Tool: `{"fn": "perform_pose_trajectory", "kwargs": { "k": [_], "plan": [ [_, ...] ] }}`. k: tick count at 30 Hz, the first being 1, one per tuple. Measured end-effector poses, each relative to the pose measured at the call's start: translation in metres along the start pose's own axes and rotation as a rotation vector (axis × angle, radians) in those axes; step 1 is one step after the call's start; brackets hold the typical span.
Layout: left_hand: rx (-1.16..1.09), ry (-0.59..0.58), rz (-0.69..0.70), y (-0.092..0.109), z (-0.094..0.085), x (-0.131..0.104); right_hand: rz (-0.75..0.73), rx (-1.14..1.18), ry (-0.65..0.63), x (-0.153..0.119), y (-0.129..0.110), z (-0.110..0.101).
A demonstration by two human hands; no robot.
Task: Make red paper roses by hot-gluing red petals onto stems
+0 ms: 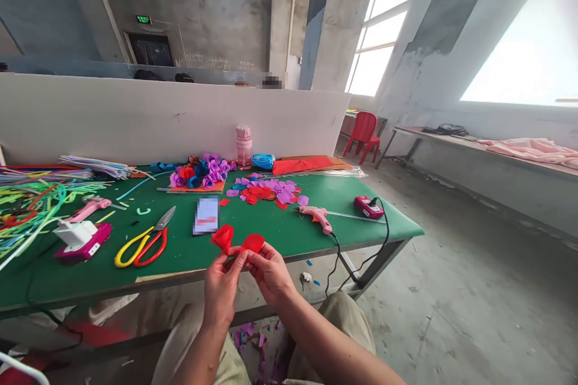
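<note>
My left hand (224, 280) pinches the base of a red paper flower (223, 237) above the table's front edge. Close beside it, my right hand (267, 269) holds a separate red petal (253, 243) between thumb and fingers. The two hands touch or nearly touch at the fingertips. Beyond them lie loose purple and red petals (284, 191) and a pile of finished-looking purple, blue and red flowers (208, 169). A pink glue gun (318, 216) rests to the right, and scissors (143, 246) with yellow and red handles lie to the left.
On the green table (271, 224) are a phone (206, 215), a pink bottle (244, 145), a power strip (369, 207), another strip with a white plug (85, 242), a second glue gun (93, 209) and coloured stems (36, 192). A white partition (180, 120) stands behind. Cords hang off the right side.
</note>
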State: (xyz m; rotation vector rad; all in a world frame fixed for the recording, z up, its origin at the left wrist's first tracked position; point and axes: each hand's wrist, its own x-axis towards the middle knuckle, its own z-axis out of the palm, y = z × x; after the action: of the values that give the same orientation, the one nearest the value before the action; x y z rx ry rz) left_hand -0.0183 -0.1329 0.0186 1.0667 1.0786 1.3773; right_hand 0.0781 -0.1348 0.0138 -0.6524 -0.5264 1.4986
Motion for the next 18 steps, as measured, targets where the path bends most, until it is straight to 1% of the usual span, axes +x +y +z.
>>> {"fn": "perform_pose_trajectory", "kwargs": {
  "k": [2, 3, 6, 9, 11, 15, 18],
  "plan": [
    [0.043, -0.025, 0.019, 0.004, 0.0, 0.001, -0.019, -0.059, -0.019, -0.006, -0.005, -0.003],
    [0.077, -0.056, 0.031, 0.006, 0.0, 0.002, -0.04, -0.104, -0.028, -0.008, -0.008, -0.006],
    [0.21, -0.195, 0.052, 0.01, -0.005, 0.008, -0.097, -0.285, -0.028, -0.011, -0.02, -0.015],
    [0.29, -0.299, 0.043, 0.01, -0.007, 0.011, -0.073, -0.434, -0.004, -0.014, -0.029, -0.024],
    [0.275, -0.303, 0.041, 0.01, -0.006, 0.009, -0.058, -0.44, 0.028, -0.017, -0.032, -0.029],
    [0.3, -0.195, 0.108, 0.016, -0.008, -0.004, -0.069, -0.377, 0.085, -0.032, -0.035, -0.037],
    [0.328, -0.178, 0.121, 0.023, -0.009, -0.018, -0.103, -0.344, 0.09, -0.045, -0.038, -0.042]
  ]
}}
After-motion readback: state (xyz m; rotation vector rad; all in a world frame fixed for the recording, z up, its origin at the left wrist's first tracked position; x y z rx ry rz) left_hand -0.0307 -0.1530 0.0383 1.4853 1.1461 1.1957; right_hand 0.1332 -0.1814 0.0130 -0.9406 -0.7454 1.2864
